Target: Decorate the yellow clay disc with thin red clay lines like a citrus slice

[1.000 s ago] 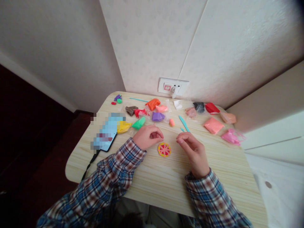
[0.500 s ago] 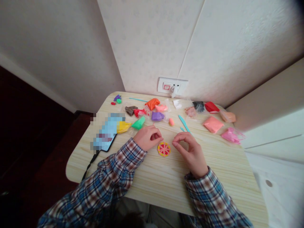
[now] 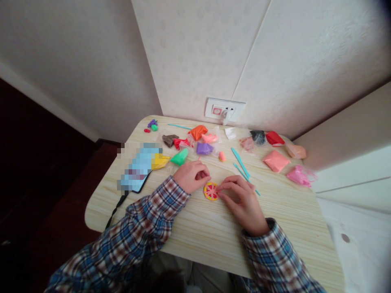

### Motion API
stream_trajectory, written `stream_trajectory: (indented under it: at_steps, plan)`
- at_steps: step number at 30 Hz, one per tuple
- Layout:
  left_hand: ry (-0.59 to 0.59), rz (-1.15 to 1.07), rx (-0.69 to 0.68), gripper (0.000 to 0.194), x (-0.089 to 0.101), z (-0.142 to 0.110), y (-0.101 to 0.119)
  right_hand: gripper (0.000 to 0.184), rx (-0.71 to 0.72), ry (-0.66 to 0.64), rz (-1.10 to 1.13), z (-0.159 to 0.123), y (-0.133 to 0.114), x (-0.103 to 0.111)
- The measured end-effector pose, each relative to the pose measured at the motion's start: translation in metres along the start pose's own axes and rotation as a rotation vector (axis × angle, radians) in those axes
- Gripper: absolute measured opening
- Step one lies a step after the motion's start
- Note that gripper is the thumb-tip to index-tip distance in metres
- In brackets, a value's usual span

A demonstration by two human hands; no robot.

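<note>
A small round modelling-clay disc, with a yellow rim, red patches and pink strips laid across it like a pizza, lies flat on the table. My right hand has thumb and fingertips pinched together over its right edge; whatever is between them is too small to see. Just above the disc's upper left side, my left hand is closed with curled fingers, their contents hidden. Beyond my right fingers lie a turquoise clay knife and a thin turquoise tool. A peach clay lump sits behind the disc.
Bagged clay lies along the back: green, purple, orange, salmon and several others. At left, a phone has a black strap. Clay grapes sit in the far left corner. A wall socket is behind the table.
My right hand has moved left and slightly down, from beside the clay disc onto its right edge, uncovering more of the thin turquoise tool. My left hand has hardly moved.
</note>
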State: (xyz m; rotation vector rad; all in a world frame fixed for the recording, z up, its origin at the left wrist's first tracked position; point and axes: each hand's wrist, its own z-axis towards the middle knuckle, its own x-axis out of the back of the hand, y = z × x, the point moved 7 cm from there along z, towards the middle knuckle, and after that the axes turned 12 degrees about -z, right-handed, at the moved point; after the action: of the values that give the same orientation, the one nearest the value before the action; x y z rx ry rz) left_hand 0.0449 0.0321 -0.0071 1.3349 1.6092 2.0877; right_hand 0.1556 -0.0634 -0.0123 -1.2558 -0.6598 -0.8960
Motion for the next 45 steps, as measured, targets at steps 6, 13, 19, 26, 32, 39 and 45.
stream_trajectory:
  at_steps: [6, 13, 19, 26, 32, 39, 45]
  plan:
    - [0.004, -0.009, -0.003, 0.006, 0.0, 0.0, -0.002, 0.015, 0.034, 0.004, -0.029, -0.006, 0.001, 0.001]
    - [-0.01, 0.013, 0.005, 0.006, -0.001, 0.0, -0.001, 0.025, 0.126, 0.033, -0.043, -0.014, 0.001, 0.006]
    - [-0.002, 0.012, 0.007, 0.006, 0.0, 0.001, -0.001, 0.038, 0.201, 0.042, -0.125, -0.017, -0.004, 0.005]
    - [0.001, 0.02, 0.022, 0.005, 0.0, 0.001, -0.002, 0.049, 0.25, 0.004, -0.183, -0.017, -0.012, 0.002]
    - [0.001, 0.021, 0.018, 0.005, 0.001, 0.0, -0.001, 0.049, 0.263, -0.026, -0.206, -0.017, -0.015, -0.002]
    - [-0.003, 0.018, 0.016, 0.006, 0.0, 0.001, -0.002, 0.049, 0.255, -0.03, -0.22, -0.016, -0.014, -0.002]
    - [-0.005, 0.027, 0.021, 0.006, 0.001, 0.001, -0.002, 0.052, 0.218, 0.049, -0.126, -0.016, -0.009, 0.009]
